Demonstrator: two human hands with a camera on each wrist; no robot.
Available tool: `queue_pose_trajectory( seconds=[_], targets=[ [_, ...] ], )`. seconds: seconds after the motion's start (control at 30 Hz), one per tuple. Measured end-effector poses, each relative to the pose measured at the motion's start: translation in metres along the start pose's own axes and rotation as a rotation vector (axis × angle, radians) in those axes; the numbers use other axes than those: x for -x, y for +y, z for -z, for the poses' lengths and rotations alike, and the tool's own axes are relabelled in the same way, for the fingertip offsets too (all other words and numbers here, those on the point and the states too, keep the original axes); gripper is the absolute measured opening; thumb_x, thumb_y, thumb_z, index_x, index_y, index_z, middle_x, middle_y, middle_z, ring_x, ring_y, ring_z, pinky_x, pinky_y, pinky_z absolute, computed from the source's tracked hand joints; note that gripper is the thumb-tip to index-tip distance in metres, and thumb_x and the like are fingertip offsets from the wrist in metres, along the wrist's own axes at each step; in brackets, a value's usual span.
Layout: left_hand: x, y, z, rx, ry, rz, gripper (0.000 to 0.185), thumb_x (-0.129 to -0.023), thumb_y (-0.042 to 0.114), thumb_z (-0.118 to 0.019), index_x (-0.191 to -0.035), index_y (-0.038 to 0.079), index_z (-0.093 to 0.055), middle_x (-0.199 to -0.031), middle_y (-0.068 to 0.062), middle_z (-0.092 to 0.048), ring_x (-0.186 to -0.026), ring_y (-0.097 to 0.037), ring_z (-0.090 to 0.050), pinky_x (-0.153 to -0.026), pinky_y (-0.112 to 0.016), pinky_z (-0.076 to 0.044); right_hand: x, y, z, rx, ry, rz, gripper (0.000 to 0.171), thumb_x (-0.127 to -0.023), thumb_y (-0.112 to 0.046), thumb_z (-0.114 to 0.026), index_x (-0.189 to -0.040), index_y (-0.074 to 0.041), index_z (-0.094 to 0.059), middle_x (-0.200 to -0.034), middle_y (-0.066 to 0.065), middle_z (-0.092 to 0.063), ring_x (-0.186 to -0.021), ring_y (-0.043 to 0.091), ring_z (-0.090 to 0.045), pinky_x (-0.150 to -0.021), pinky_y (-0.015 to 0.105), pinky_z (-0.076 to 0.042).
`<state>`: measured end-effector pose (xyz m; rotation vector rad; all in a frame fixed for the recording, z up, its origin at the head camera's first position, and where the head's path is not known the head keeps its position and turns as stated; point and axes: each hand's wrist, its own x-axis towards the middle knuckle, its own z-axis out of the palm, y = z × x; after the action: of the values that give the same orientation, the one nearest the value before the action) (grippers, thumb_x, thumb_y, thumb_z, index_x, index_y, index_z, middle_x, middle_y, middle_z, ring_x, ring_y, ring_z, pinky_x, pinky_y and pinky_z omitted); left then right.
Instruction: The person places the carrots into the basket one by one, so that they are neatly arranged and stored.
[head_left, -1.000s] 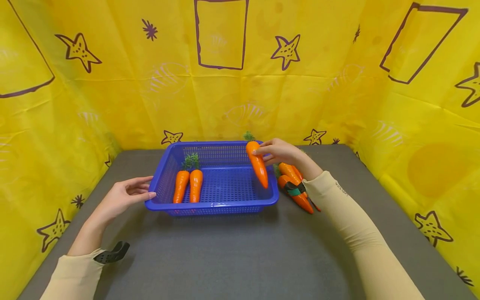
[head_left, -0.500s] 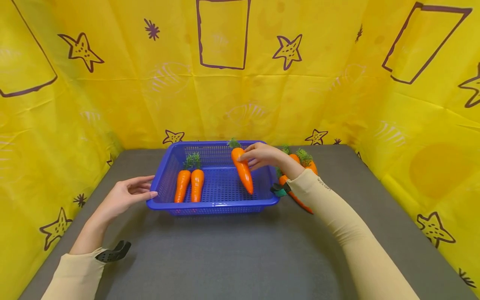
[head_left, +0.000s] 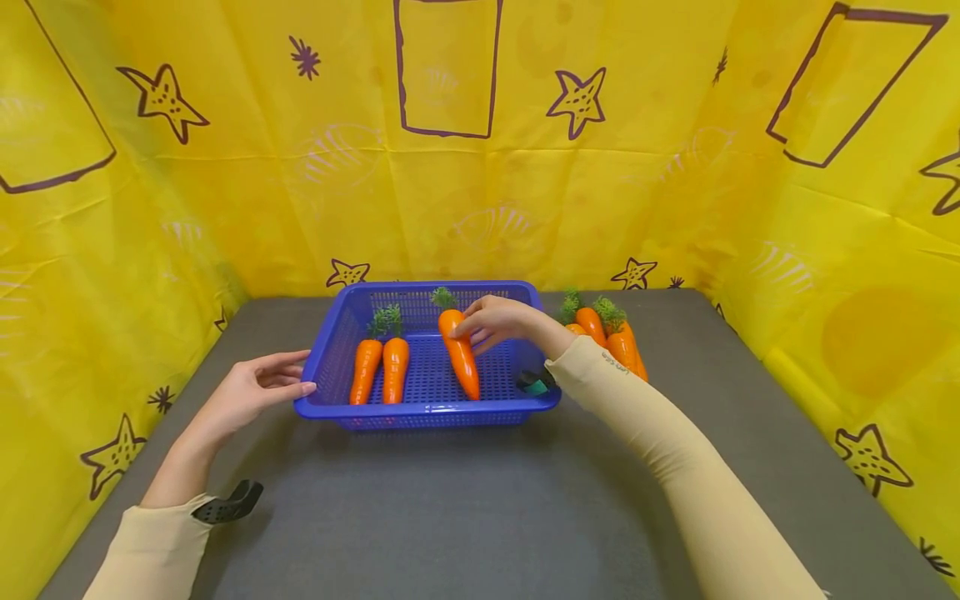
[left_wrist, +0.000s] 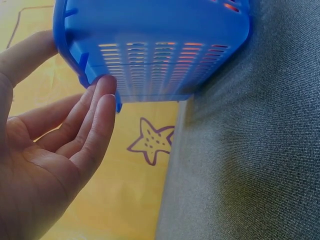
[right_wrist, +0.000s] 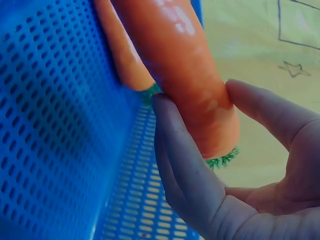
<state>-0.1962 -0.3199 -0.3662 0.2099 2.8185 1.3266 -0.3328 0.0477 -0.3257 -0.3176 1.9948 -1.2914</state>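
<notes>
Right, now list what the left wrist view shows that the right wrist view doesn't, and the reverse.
Only left wrist: the left hand at the basket rim, and the grey woven tabletop.

Only right wrist: the right hand pinching a glossy, tapered orange carrot, with another smooth orange carrot behind; the left wrist view has just orange patches through slots.

Both: the blue perforated plastic basket and yellow cloth with a drawn star.

A grey, fabric-textured tabletop [head_left: 450,517] spans the lower half of the head view. On it sit a blue basket [head_left: 427,409] at centre and several orange carrots [head_left: 590,323] right of centre.
</notes>
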Motion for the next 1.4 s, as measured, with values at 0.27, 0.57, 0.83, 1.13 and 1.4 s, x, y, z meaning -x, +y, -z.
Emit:
queue_pose_trajectory(
  seconds=[0.27, 0.57, 0.83, 1.13, 1.4],
  targets=[
    [0.000, -0.002, 0.000, 0.009, -0.003, 0.003, 0.059, -0.087, 0.032, -0.068, -0.138, 0.007, -0.049, -0.118, -0.019, -0.063, -0.089, 0.000, -0.063, -0.076, -0.016, -0.051, -0.013, -0.003, -0.013, -0.012, -0.029, -0.035, 0.052, -0.089, -0.012, -0.066, -0.133, 0.005, -0.045, -0.121, 0.022, -0.061, -0.112, 0.035, -0.060, -0.093, 0.046, -0.049],
    [0.001, -0.001, 0.001, 0.010, 0.004, -0.005, 0.058, -0.087, 0.031, -0.068, -0.137, 0.007, -0.050, -0.117, -0.019, -0.063, -0.088, 0.000, -0.063, -0.075, -0.016, -0.051, -0.035, -0.001, -0.025, -0.024, -0.015, -0.114, 0.044, -0.087, -0.012, -0.068, -0.124, 0.007, -0.054, -0.104, 0.016, -0.065, -0.095, 0.027, -0.065, -0.086, 0.041, -0.053],
    [0.000, -0.001, 0.000, -0.008, 0.001, 0.010, 0.060, -0.087, 0.034, -0.068, -0.137, 0.008, -0.050, -0.118, -0.019, -0.063, -0.089, 0.000, -0.063, -0.075, -0.016, -0.050, -0.053, 0.000, -0.034, -0.061, -0.013, -0.169, 0.049, -0.085, -0.010, -0.071, -0.126, 0.007, -0.051, -0.116, 0.021, -0.061, -0.099, 0.030, -0.065, -0.084, 0.041, -0.054],
    [0.000, 0.000, 0.000, -0.002, -0.005, -0.001, 0.060, -0.086, 0.033, -0.069, -0.136, 0.007, -0.050, -0.117, -0.019, -0.064, -0.089, -0.001, -0.063, -0.076, -0.016, -0.050, -0.069, 0.003, -0.042, -0.175, -0.040, -0.236, 0.068, -0.085, -0.006, -0.069, -0.139, 0.004, -0.030, -0.123, 0.024, -0.055, -0.110, 0.036, -0.061, -0.085, 0.042, -0.053],
    [0.000, -0.001, 0.001, -0.002, -0.006, 0.012, 0.060, -0.087, 0.034, -0.069, -0.137, 0.008, -0.050, -0.117, -0.019, -0.064, -0.090, -0.002, -0.063, -0.076, -0.016, -0.051, -0.077, 0.005, -0.045, -0.175, -0.071, -0.255, 0.060, -0.086, -0.006, -0.068, -0.136, 0.007, -0.037, -0.123, 0.024, -0.056, -0.111, 0.034, -0.060, -0.086, 0.041, -0.053]
  ],
)
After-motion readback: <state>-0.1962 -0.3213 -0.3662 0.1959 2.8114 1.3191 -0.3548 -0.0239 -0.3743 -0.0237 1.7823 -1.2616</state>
